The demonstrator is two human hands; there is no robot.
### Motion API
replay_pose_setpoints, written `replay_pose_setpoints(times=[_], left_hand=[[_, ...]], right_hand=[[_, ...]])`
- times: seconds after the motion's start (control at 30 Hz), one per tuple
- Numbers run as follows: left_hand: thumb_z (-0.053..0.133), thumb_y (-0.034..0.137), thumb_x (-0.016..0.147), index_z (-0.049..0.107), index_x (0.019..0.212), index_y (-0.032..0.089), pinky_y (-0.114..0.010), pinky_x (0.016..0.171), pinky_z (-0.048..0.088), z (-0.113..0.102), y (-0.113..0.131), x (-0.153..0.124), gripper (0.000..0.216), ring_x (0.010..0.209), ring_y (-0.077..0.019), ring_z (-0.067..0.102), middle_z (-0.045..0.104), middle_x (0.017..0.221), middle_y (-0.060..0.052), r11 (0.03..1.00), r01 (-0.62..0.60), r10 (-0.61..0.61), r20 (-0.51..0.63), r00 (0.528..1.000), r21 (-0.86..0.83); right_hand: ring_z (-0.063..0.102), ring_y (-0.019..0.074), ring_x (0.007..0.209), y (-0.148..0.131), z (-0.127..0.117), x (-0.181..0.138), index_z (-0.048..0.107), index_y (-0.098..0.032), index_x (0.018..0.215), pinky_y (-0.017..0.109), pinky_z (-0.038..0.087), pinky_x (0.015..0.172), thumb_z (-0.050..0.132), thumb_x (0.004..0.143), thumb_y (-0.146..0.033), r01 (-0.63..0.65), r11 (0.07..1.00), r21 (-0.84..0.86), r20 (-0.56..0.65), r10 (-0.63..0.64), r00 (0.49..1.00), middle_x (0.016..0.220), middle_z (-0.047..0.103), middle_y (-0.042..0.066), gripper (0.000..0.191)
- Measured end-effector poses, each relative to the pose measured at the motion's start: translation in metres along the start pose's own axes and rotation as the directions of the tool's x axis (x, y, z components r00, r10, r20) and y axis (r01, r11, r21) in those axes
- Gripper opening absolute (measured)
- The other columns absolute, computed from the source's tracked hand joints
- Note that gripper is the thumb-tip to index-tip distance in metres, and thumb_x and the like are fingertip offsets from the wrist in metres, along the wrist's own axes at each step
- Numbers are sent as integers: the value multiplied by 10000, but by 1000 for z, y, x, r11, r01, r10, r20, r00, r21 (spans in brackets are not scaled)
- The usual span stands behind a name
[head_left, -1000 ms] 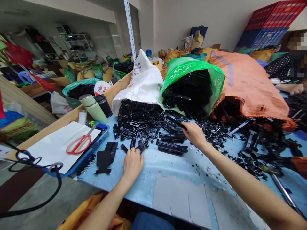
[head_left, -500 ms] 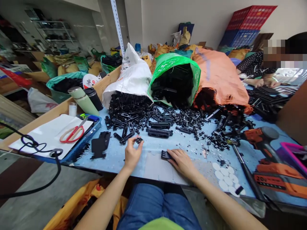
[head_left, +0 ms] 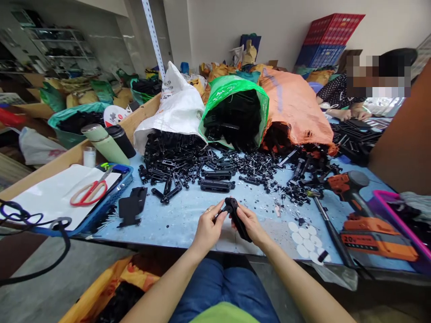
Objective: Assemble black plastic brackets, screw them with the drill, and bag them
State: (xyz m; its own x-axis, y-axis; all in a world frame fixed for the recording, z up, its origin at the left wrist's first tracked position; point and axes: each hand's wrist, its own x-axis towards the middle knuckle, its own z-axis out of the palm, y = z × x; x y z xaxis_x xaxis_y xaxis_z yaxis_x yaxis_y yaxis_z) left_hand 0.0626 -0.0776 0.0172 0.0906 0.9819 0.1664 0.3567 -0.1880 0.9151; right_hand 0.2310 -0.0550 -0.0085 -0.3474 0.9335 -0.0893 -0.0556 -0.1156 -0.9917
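A long black plastic part [head_left: 241, 226] is held tilted at lower ctr of the frame, gripped btwn thumb & fingers of the right hand [head_left: 253, 226], prob. so its upper end is turned to the left hand [head_left: 208, 229], by which a small dark piece [head_left: 227, 209], half hidden, is pinched. Just above, black link bars [head_left: 215, 185] are lined up & screws [head_left: 257, 165] strewn, w/ white sack [head_left: 185, 112], green bag [head_left: 232, 82] & orange sack [head_left: 296, 103] laid mouth-forward behind, prob. for easy reach. At lower right, space is crowded by a cordless drill [head_left: 373, 231], a black-handled tool [head_left: 336, 237] & white discs [head_left: 306, 246].
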Motion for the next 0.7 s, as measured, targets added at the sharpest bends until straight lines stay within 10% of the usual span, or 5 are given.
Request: replay_pose_setpoints(times=[0.2,0.4,0.7], left_hand=[[432,255,894,552,1208,184,-293,737,457,14,8,-8,343,788,-159,545,554,859,-67,984,-112,123,-68,990,142],[402,187,906,510,1243,165,-282,772,466,38,15,-11,355,886,-161,545,547,946,-99,975,-209,220,-371,902,71],[400,184,905,547,1193,187,-301,766,477,31,18,-1,323,902,-167,541,565,979,-96,957,-289,283,-358,890,39]], right_hand=[[520,98,662,-21,-24,-7,420,-271,1334,264,485,643,456,889,-395,269,835,-479,176,-209,962,985,567,51,464],[533,97,644,-14,-6,-17,335,-259,1381,251,495,590,394,923,-339,346,822,-452,-3,-389,921,1108,543,87,469],[544,179,911,-15,15,-26,288,-252,1402,323,485,783,407,919,-288,443,738,-510,-55,-542,839,1080,557,91,499]])
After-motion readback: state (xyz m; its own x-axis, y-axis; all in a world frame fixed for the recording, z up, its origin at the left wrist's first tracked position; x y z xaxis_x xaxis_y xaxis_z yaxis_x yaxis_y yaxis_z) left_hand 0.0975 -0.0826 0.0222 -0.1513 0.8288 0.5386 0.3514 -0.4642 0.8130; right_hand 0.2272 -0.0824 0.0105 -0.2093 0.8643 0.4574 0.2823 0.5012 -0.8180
